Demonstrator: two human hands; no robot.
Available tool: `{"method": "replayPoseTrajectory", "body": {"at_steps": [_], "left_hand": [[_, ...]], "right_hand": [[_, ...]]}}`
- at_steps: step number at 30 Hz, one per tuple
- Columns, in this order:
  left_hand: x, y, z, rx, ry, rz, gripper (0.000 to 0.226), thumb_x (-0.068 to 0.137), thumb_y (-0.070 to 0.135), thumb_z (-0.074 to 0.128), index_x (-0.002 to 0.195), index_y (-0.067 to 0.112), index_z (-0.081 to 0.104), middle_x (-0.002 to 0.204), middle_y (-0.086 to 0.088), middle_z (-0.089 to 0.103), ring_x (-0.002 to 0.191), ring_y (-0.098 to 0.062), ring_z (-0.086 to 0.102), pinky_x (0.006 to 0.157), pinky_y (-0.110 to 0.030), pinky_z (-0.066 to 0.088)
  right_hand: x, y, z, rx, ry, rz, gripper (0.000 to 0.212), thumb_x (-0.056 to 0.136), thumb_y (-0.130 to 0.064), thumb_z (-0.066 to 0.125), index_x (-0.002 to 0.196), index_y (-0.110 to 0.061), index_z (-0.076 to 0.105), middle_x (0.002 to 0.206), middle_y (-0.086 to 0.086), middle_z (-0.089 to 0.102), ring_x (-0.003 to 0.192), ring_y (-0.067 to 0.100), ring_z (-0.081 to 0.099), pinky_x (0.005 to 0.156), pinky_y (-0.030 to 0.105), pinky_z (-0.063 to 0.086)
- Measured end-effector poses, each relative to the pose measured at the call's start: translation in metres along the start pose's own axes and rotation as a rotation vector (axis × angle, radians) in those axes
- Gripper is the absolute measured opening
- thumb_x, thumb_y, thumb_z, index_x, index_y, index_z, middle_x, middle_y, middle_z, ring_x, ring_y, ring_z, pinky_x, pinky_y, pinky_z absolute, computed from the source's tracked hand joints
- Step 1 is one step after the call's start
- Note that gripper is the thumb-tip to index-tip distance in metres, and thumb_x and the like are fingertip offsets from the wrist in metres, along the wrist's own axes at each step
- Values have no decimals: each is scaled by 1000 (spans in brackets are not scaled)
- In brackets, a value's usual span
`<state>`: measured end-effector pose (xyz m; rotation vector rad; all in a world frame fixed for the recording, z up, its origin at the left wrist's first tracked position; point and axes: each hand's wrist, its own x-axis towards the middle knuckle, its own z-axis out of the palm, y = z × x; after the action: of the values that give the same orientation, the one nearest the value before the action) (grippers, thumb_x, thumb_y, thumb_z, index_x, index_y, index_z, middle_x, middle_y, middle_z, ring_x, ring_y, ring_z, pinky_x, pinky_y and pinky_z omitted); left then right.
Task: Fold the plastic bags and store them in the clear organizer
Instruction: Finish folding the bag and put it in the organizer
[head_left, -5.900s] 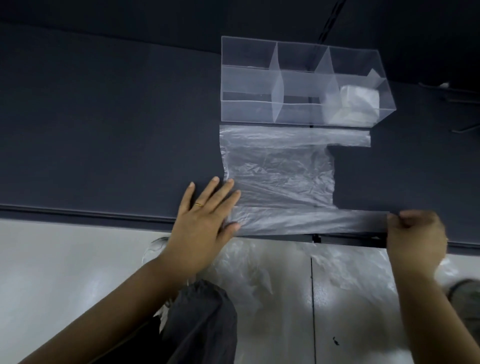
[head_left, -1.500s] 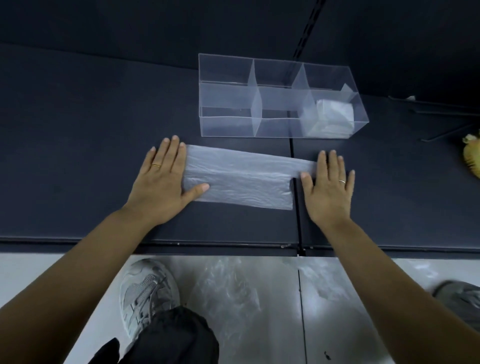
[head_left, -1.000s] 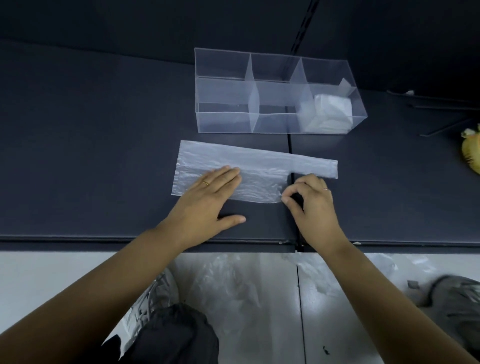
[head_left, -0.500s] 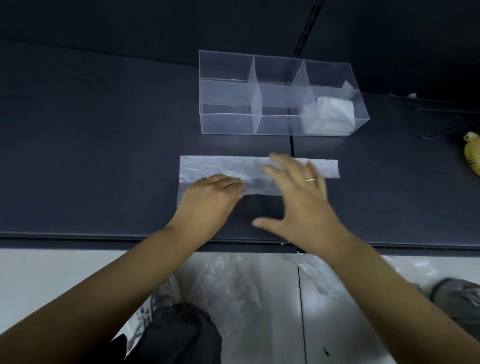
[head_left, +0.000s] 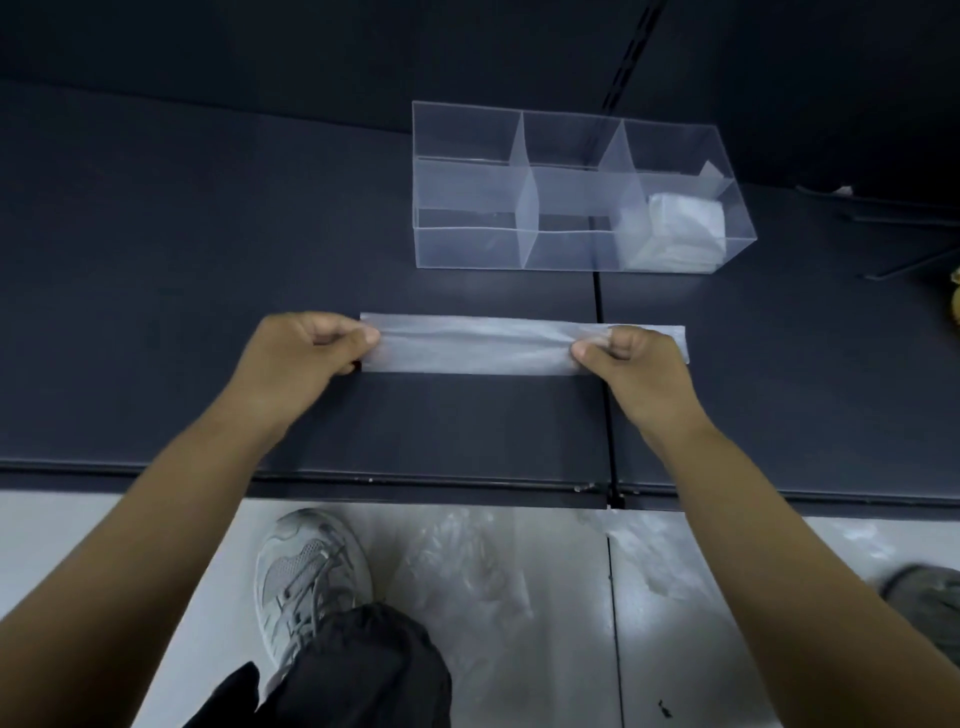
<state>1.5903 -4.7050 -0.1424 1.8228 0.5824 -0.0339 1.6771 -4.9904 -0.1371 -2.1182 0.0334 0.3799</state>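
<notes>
The bag (head_left: 478, 345) lies on the table (head_left: 182, 270) as a long thin strip. It is just in front of the organizer (head_left: 467, 254) but does not touch it. Our left hand (head_left: 298, 353) pinches its left end. Our right hand (head_left: 636, 364) pinches near its right end, and a short bit sticks out past that hand. The fingers (head_left: 335, 330) of both hands are curled tight on the plastic.

What could go wrong? We think the plastic is thin and slippery. If we let go of one end, the folds could spring open and the strip would get wide again. If we pull too hard to each side, it could stretch or tear. If we fold it end to end and the edges do not line up, the pack could come out crooked and fat. Then it may not fit well in the organizer.

One folded bag (head_left: 680, 228) sits in the right end part of the organizer. The organizer looks light, so a bump from our hand could push it away.

More loose bags (head_left: 457, 561) lie on the floor by our shoe (head_left: 306, 571). We could step on them and slip, or get them dirty.
</notes>
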Motion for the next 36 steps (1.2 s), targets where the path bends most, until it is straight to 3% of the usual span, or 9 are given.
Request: {"method": "replayPoseTrajectory", "body": {"at_steps": [4,8,11,13,17,20,22,27,36], "left_hand": [[3,1,0,78,125,1,15,90,17,64,78,25,71,72,7,72,69,-7,65,71,-20,52],[-21,10,28,579,456,569,20,91,11,51,102,11,69,97,-8,67,89,-28,58,82,-32,41],[-37,7,67,803,66,692,46,97,31,39,132,4,54,135,-15,55,126,-32,49,110,-36,29],[-38,-1,80,1020,-131,539,74,95,55,16,152,8,18,160,-9,15,148,-25,10,121,-38,5],[-34,-22,81,1202,-138,480,83,84,67,-9,149,16,-14,161,-5,-12,147,-25,-14,119,-43,-6],[-33,-24,81,1245,-141,466,81,84,68,-15,147,16,-20,160,-5,-16,147,-26,-17,119,-46,-6],[-33,-24,82,1242,-151,473,80,82,67,-17,144,17,-27,158,-5,-21,145,-25,-22,118,-47,-9],[-34,-22,81,1185,-142,485,81,86,64,-1,151,16,-4,161,-5,-2,148,-29,-8,119,-50,-1],[-34,-19,81,1191,-144,505,84,89,65,12,151,10,26,158,-9,21,145,-40,12,116,-57,15]], "right_hand": [[9,-3,8,-54,67,46,24,84,-24,70,77,-1,69,79,11,71,68,16,62,68,23,47],[14,-7,11,-150,63,47,25,85,-23,70,61,-16,65,57,-11,65,60,3,57,52,7,39],[15,-9,13,-179,68,67,21,85,-23,70,68,-12,68,61,-10,67,63,0,59,53,9,39],[15,-10,13,-213,80,78,20,86,-22,68,73,-6,70,69,-3,70,72,10,62,59,16,43],[8,-22,17,-445,181,70,19,87,-20,66,99,-6,66,91,6,68,90,23,61,78,34,47],[-13,-33,42,-721,394,-326,42,85,-14,62,127,-11,56,123,13,56,112,32,51,96,40,37],[-28,-38,68,-625,160,-526,45,93,-17,53,137,-9,48,142,12,46,131,29,40,111,37,26],[-25,-3,78,-834,-274,-439,65,100,-49,19,153,-19,-5,161,-4,-12,145,8,-18,118,33,-13],[10,54,-31,-911,-77,-225,68,100,-49,24,153,-17,-2,161,-2,-10,147,10,-13,118,30,-12]]}}
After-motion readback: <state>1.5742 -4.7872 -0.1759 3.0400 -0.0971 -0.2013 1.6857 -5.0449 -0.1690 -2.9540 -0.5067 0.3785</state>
